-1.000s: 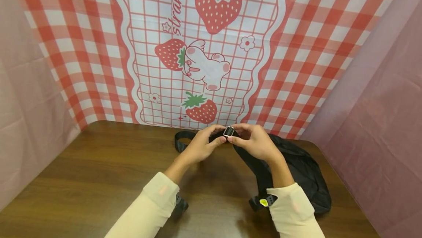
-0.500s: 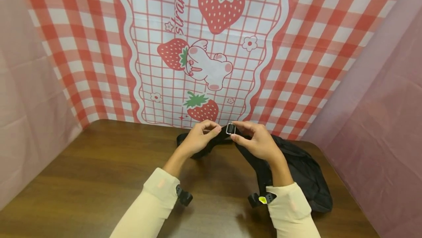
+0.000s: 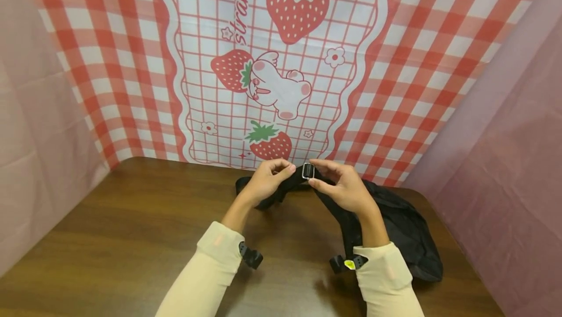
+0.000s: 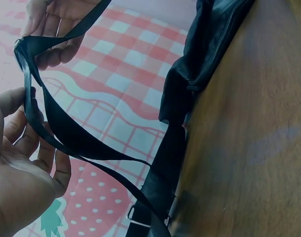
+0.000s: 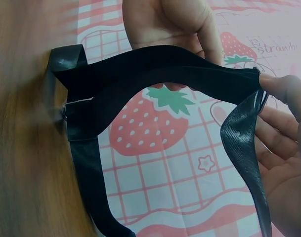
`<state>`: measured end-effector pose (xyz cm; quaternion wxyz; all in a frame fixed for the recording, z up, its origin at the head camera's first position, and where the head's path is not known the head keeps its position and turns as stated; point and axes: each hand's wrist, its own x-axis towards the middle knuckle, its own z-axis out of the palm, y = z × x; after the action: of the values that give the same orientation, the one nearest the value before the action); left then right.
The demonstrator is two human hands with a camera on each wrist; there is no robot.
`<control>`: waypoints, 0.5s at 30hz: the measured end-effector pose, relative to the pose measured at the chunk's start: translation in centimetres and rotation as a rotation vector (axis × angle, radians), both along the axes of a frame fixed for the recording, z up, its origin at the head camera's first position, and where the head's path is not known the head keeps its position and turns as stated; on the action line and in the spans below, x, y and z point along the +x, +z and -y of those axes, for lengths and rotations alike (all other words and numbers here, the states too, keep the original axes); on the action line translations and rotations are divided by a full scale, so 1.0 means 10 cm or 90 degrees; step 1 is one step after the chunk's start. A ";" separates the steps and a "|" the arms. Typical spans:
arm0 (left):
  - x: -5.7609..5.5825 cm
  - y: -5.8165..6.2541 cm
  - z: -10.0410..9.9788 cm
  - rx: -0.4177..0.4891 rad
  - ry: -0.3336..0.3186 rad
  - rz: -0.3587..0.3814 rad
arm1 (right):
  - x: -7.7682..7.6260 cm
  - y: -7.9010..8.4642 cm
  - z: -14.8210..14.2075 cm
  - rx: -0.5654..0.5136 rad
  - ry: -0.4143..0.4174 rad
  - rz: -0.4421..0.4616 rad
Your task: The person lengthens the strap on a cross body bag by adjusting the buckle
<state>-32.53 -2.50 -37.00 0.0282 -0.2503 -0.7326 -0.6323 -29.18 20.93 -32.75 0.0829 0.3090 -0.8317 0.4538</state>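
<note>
My left hand (image 3: 265, 180) pinches a black strap (image 3: 287, 184) and my right hand (image 3: 344, 188) grips its metal buckle (image 3: 308, 171), raised above a wooden table (image 3: 131, 239).

Seen from my head, the bag (image 3: 401, 231) lies on the table to my right, partly behind my forearm, and my fingers clamp strap and buckle just beside each other; my left wrist's view adds what that angle hides, a zip (image 4: 224, 37) on the bag and a second buckle (image 4: 139, 216) lower down, while my right wrist's view alone shows my thumb pressed on the raised buckle's edge and the strap bowing across my left hand, fingertips peeking out beneath.
</note>
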 end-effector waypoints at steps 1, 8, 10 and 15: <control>-0.01 -0.01 -0.01 0.003 -0.002 0.000 | 0.00 0.00 0.00 -0.001 0.002 -0.002; -0.02 -0.05 -0.01 -0.001 0.008 -0.020 | -0.01 -0.02 0.02 0.005 0.019 -0.012; 0.00 -0.04 0.00 -0.008 0.013 -0.025 | -0.01 -0.02 0.02 0.016 0.020 -0.014; 0.02 -0.01 -0.01 -0.027 0.011 -0.030 | 0.00 -0.02 0.01 0.041 0.007 -0.016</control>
<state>-32.32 -2.42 -37.11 0.0458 -0.2591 -0.7474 -0.6101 -29.13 20.88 -32.90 0.0809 0.3215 -0.8433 0.4230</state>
